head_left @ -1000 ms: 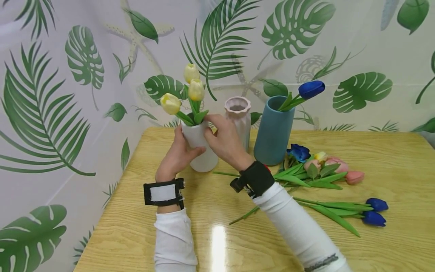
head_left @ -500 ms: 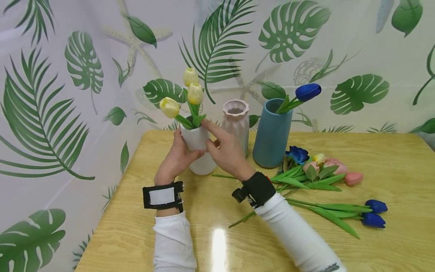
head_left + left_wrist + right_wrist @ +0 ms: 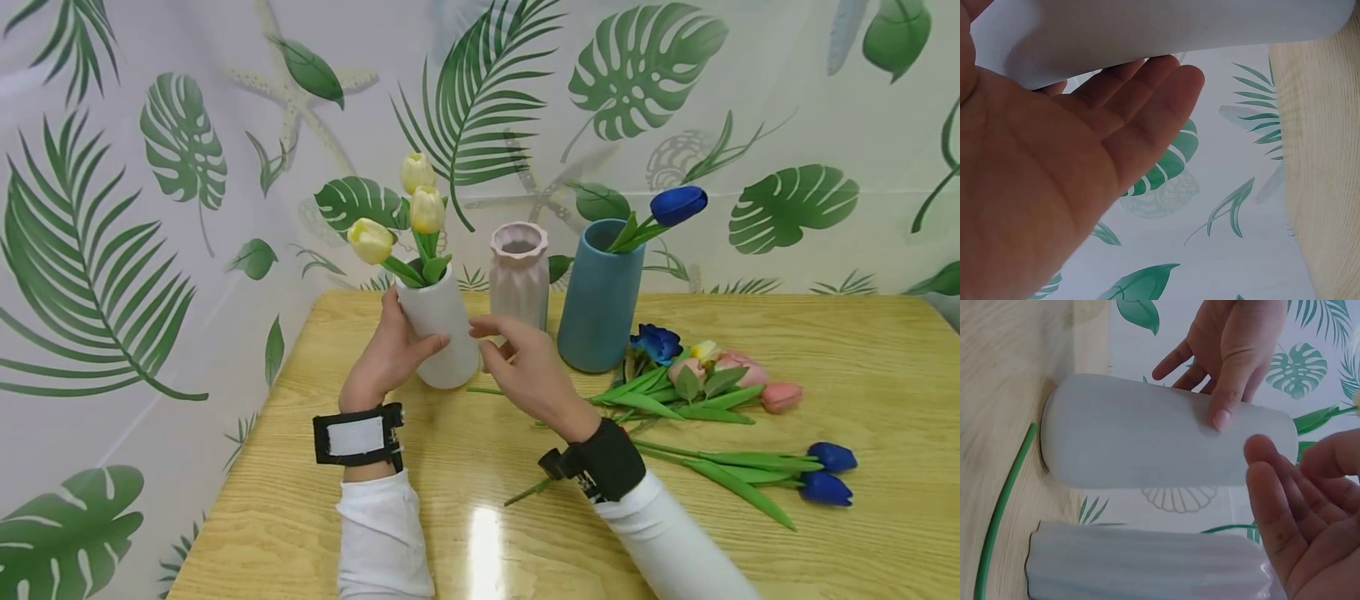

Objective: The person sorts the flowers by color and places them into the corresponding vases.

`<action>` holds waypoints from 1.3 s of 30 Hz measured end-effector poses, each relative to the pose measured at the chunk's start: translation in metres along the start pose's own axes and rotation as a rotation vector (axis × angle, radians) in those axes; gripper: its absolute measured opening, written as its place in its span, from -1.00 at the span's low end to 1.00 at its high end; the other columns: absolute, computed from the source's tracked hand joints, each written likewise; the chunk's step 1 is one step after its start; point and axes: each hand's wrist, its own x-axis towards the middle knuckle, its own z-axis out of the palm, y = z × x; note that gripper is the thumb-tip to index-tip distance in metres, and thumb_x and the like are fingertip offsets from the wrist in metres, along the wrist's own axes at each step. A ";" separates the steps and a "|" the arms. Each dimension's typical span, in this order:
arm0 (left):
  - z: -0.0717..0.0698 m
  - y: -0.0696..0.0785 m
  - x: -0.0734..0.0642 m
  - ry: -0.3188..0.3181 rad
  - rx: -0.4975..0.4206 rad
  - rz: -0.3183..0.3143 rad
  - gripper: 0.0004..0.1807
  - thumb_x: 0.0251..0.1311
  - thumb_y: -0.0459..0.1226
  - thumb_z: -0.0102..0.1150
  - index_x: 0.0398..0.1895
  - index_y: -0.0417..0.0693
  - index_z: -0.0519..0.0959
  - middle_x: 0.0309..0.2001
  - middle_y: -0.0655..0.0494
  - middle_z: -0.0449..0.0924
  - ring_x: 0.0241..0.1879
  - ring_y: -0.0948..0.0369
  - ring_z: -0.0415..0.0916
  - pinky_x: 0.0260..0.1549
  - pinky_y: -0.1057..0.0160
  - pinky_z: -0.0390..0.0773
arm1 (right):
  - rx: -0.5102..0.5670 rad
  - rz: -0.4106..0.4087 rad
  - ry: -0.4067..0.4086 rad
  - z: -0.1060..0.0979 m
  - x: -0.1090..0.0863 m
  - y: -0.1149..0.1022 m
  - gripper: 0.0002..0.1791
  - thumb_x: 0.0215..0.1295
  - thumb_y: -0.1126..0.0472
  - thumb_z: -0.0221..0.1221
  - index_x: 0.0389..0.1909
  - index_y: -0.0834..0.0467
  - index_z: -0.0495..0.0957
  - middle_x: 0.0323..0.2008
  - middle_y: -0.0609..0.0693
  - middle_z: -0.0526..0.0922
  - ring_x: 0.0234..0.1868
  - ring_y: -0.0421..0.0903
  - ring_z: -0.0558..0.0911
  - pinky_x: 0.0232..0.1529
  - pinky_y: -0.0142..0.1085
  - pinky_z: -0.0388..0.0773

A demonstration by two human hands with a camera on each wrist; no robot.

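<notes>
A smooth white vase (image 3: pixel 444 333) stands upright on the table with yellow tulips (image 3: pixel 427 210) in it. My left hand (image 3: pixel 390 350) holds this vase from its left side, thumb across the front and fingers behind. In the left wrist view the fingers (image 3: pixel 1154 119) lie along the vase's underside as seen there. Just right of the vase, my right hand (image 3: pixel 536 375) is apart from it, fingers loosely bent, holding nothing. The right wrist view shows its fingertips (image 3: pixel 1263 478) close to the white vase wall.
Behind the right hand stands a ribbed pinkish vase (image 3: pixel 519 279). Beside it is a blue vase (image 3: pixel 600 308) with one blue tulip (image 3: pixel 678 204). Mixed flowers (image 3: pixel 686 375) and blue tulips (image 3: pixel 825 487) lie on the table's right (image 3: pixel 892 400), their stems reaching leftward.
The right hand has left the white vase's rim and moved down and to the right. The left hand stays on the vase, and the tulips in it have barely shifted.
</notes>
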 end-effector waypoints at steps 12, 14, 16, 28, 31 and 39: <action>0.001 -0.002 0.001 -0.008 -0.010 -0.034 0.07 0.24 -0.30 0.32 0.52 -0.18 -0.31 0.48 -0.26 0.00 0.45 -0.13 0.08 0.38 -0.16 0.14 | -0.216 0.061 -0.104 -0.030 -0.039 0.013 -0.75 0.42 0.33 0.14 0.06 0.18 0.63 -0.06 0.06 0.70 -0.39 -0.12 0.59 -0.39 -0.30 0.50; 0.001 -0.002 0.000 -0.006 -0.008 -0.032 0.07 0.24 -0.31 0.32 0.52 -0.18 -0.30 0.48 -0.26 0.00 0.45 -0.13 0.08 0.39 -0.16 0.13 | -0.244 0.059 -0.113 -0.033 -0.041 0.015 -0.76 0.42 0.31 0.15 0.04 0.16 0.64 -0.09 0.04 0.71 -0.41 -0.14 0.57 -0.40 -0.30 0.47; 0.001 -0.002 0.000 -0.005 -0.012 -0.036 0.06 0.24 -0.31 0.32 0.52 -0.17 -0.30 0.48 -0.25 0.00 0.45 -0.13 0.07 0.39 -0.16 0.13 | -0.279 0.052 -0.121 -0.036 -0.043 0.016 -0.78 0.41 0.30 0.17 0.02 0.15 0.64 -0.13 0.01 0.71 -0.43 -0.18 0.56 -0.41 -0.31 0.47; 0.001 0.001 0.000 -0.007 -0.004 -0.046 0.06 0.25 -0.28 0.31 0.53 -0.13 -0.30 0.48 -0.25 0.01 0.45 -0.12 0.09 0.38 -0.15 0.14 | -0.465 0.096 -0.273 -0.051 -0.057 0.023 -0.83 0.37 0.28 0.20 -0.07 0.17 0.66 -0.26 -0.01 0.70 -0.44 -0.23 0.58 -0.46 -0.35 0.46; 0.000 0.001 0.000 -0.008 -0.003 -0.048 0.06 0.26 -0.28 0.31 0.53 -0.15 -0.30 0.48 -0.25 0.00 0.45 -0.12 0.08 0.38 -0.15 0.14 | -0.494 0.114 -0.317 -0.054 -0.057 0.024 -0.85 0.35 0.27 0.22 -0.12 0.17 0.67 -0.37 -0.07 0.66 -0.52 -0.28 0.51 -0.50 -0.36 0.42; 0.000 0.000 0.000 -0.009 -0.026 -0.058 0.07 0.24 -0.28 0.33 0.54 -0.10 -0.30 0.49 -0.21 0.01 0.46 -0.10 0.08 0.39 -0.14 0.13 | -0.532 0.225 -0.503 -0.057 -0.061 0.028 -0.82 0.35 0.24 0.22 -0.09 0.19 0.64 -0.59 -0.15 0.48 -0.65 -0.26 0.37 -0.59 -0.35 0.31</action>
